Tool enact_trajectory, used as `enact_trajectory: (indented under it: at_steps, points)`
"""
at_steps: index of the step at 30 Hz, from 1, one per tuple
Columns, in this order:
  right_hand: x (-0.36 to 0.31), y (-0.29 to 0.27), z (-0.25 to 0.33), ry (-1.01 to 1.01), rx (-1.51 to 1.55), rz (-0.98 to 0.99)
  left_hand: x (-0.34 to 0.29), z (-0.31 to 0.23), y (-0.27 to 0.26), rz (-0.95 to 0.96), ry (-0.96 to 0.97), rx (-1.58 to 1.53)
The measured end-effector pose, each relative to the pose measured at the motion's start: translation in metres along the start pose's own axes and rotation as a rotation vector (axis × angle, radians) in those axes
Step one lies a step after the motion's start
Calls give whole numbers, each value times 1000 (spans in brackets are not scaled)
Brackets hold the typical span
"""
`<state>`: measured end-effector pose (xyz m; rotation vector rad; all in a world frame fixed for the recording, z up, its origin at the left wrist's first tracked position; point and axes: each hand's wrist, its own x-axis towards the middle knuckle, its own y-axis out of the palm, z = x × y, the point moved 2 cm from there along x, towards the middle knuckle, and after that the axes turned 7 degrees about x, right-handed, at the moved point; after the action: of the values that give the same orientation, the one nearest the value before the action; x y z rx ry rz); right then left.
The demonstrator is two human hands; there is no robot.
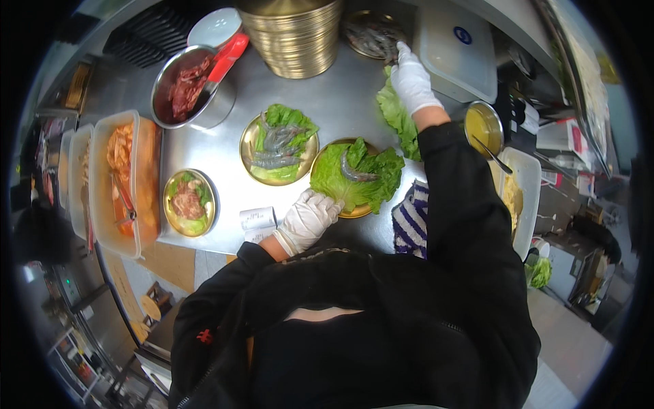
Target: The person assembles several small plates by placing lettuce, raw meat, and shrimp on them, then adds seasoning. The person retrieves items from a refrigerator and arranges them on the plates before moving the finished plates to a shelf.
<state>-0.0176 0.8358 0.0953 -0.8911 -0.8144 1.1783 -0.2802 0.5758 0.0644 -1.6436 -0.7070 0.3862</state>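
Observation:
My gloved left hand (pixel 310 221) is curled at the near left rim of a gold plate (pixel 359 213). On that plate lie lettuce leaves (pixel 334 183) with a single grey raw shrimp (pixel 357 170) on top. Stretched far forward, my gloved right hand (pixel 413 82) has its fingers pinched at the edge of a pile of raw shrimp (pixel 371 34) on another round plate. Its fingertips seem closed on one shrimp, though they are partly hidden. Loose lettuce (pixel 395 112) lies beside the right wrist. Left of my plate, several shrimp (pixel 278 142) rest on lettuce on a second gold plate (pixel 246 160).
A small plate of meat and greens (pixel 187 204) stands left. Behind it are a metal pot (pixel 160 102) with meat and red-handled tongs (pixel 228 58), and stacked gold bowls (pixel 293 41). Plastic tubs (pixel 139 184) line the left; a sauce pot (pixel 482 126) and striped cloth (pixel 411 221) are right.

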Motion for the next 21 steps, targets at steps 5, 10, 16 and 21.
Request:
enact_trajectory:
  at_steps: [5,10,16,21]
  points:
    - [53,35,-8,-50,-151,91,-3,5,8,-21,-43,-1]
    - [18,9,2,-228,-45,-216,-1,5,7,-54,-92,14]
    - [-108,-29,35,-211,1036,222,2,1,2,-17,-128,92]
    - [-175,7,27,-145,1107,428,-2,1,3,-55,-126,77]
